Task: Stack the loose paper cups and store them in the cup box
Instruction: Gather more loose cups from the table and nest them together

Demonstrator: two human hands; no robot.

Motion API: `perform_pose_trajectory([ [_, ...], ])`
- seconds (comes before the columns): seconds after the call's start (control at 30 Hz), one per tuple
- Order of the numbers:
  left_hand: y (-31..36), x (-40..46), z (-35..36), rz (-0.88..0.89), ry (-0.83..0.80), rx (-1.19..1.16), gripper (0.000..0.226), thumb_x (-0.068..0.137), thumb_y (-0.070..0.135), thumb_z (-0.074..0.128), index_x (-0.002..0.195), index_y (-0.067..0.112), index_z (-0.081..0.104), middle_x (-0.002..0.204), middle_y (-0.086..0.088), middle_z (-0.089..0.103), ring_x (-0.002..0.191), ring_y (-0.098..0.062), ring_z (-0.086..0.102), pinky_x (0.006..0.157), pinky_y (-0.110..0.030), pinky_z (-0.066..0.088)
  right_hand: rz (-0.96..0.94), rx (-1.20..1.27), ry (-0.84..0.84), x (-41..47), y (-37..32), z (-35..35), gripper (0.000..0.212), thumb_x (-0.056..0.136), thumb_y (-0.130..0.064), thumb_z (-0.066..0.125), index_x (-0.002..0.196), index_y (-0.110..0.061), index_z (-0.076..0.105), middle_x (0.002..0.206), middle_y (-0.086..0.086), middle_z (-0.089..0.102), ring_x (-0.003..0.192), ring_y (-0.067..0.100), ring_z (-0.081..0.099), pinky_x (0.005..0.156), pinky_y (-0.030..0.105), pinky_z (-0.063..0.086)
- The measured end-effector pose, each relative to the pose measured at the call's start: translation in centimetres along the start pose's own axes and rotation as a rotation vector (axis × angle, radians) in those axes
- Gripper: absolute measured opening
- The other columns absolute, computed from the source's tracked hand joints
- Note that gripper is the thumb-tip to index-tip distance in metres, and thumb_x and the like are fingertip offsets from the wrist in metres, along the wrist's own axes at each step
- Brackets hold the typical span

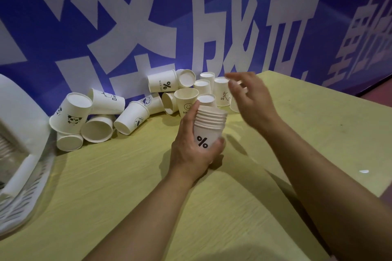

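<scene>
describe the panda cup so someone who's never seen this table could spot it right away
Start at the white slatted basket on the far left of the yellow-green table. The panda cup is the nearest cup to it, upside down and tilted on top of the left pile against the blue wall. It alone shows black panda prints.

Stack of cups (209, 129) in left hand (191, 150): outermost cup prints a black "%".
Tipped cup (163, 83) at the wall: "NICE DAY" beside "%".
Upright cup (186, 99): smiley face, letters beginning "H", remainder hidden.
Lying cup (107, 101): "Be", remainder unreadable.
Blue banner (63, 27) behind: large white Chinese characters, "成" and "世" legible.
</scene>
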State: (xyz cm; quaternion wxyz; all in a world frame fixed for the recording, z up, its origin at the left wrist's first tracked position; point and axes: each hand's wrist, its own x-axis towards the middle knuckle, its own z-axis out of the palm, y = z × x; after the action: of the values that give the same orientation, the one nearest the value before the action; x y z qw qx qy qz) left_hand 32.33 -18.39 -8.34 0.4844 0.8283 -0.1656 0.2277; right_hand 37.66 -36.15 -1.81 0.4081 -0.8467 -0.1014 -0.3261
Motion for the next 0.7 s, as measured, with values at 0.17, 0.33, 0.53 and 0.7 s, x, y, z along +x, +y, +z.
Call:
perform_pose_trajectory([
  [0.17,0.1,0.1,0.0,-0.037,-0.028,-0.030,0.099,0.074,0.039,0.083,0.144,0.063,0.019,0.144,0.018,0.047,0.110,-0.017,0.060,0.089,-0.045,0.055,0.344,-0.374,-0.004,2.0,3.6,0.6,0.047,0.098,-0.029,0.055,0.144,-0.030,0.045,0.149,0.006,0.038,0.136,0.029,0.033,0.110,0.043,0.036],
  [0.33,0.3,0.0,0.0,-0.011,-0.046,-0.024,0.098,0.076,0.038,0.082,0.145,0.062,0.017,0.143,0.018,0.046,0.111,-0.012,0.058,0.091,-0.038,0.053,0.286,-0.523,-0.124,0.2,6.8,1.3,0.060,0.094,-0.036,0.063,0.146,-0.038,0.032,0.159,-0.001,0.021,0.145,0.030,0.020,0.113,0.051,0.029],
  [0.53,0.4,0.0,-0.2,0.000,-0.088,-0.127,0.091,0.070,0.047,0.079,0.140,0.064,0.024,0.132,0.024,0.051,0.102,-0.012,0.063,0.083,-0.042,0.058,0.167,-0.402,0.092,0.9,5.9,0.8,0.021,0.092,-0.029,0.068,0.108,-0.019,0.061,0.145,0.000,0.047,0.129,0.023,0.040,0.103,0.028,0.035],
  [0.7,0.9,-0.2,-0.7,0.020,-0.205,-0.273,0.077,0.067,0.055,0.072,0.129,0.071,0.030,0.119,0.042,0.051,0.097,0.001,0.064,0.077,-0.029,0.060,0.230,0.160,0.309,0.4,1.6,-0.4,0.038,0.085,-0.023,0.073,0.112,-0.017,0.046,0.114,-0.004,0.051,0.104,0.015,0.055,0.080,0.023,0.056],
])
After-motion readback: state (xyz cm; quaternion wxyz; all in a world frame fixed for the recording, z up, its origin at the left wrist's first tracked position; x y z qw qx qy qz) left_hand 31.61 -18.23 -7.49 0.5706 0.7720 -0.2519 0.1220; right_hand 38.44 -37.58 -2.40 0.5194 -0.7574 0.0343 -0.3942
